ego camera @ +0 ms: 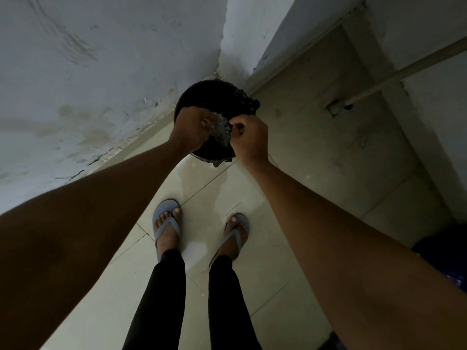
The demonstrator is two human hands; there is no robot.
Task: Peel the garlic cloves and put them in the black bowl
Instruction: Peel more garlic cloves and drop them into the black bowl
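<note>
Head view, looking straight down: a round black container (214,102) lined with a black bag stands on the tiled floor (202,188) in the far corner where two stained walls meet. Whether it is the task's black bowl cannot be told. Bag material bunches over its right rim and hangs at its near rim.

Both hands meet over the near half of the container. Between them is a crumpled, shiny grey piece of plastic or wrapper (222,130); its contents are not visible, and no garlic cloves can be made out.

Left hand (190,130): fingers curled, grip closed on the left edge of the crumpled piece. Right hand (250,138): fingers curled into a pinch on the right edge of the same piece. Both forearms are bare and extended forward.

Near side: the person stands on pale floor tiles in dark trousers and grey flip-flops (166,223). A pipe (404,72) runs along the right-hand wall to a fitting low down. A dark blue object (444,258) sits at the right edge, partly hidden by the right forearm.
</note>
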